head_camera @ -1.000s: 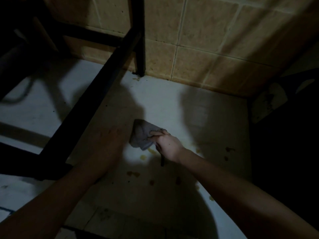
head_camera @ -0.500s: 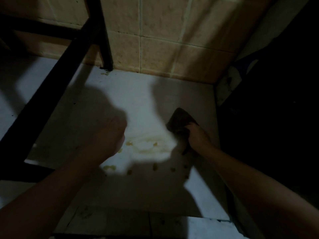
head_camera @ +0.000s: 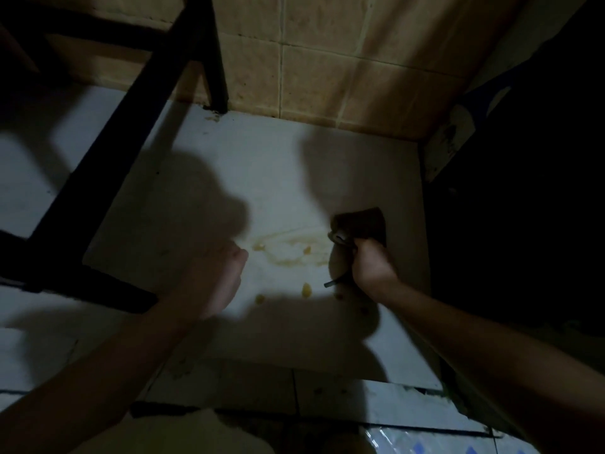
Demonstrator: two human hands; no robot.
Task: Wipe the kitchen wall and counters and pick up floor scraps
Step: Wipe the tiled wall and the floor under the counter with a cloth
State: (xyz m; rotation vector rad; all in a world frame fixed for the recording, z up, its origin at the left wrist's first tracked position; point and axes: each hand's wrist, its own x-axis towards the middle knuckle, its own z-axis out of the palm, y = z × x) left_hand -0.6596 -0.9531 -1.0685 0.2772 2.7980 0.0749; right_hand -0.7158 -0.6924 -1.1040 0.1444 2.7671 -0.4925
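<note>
My right hand [head_camera: 371, 268] grips a dark cloth [head_camera: 363, 224] pressed on the white floor [head_camera: 262, 178] near the right side, with a thin dark strip sticking out below the fist. A yellowish smear [head_camera: 291, 250] and small yellow scraps [head_camera: 306, 290] lie on the floor just left of that hand. My left hand [head_camera: 219, 276] hovers as a closed fist left of the smear, holding nothing that I can see.
A black metal frame leg [head_camera: 216, 60] and slanted bar [head_camera: 108, 152] stand at the left and back. Tan wall tiles [head_camera: 327, 70] rise behind. A dark object [head_camera: 523, 191] borders the right edge. Tile joints cross the floor near me.
The cloth moved from the middle of the floor to the right, leaving a yellowish smear. My left fist came into the light beside it. The view shifted right.
</note>
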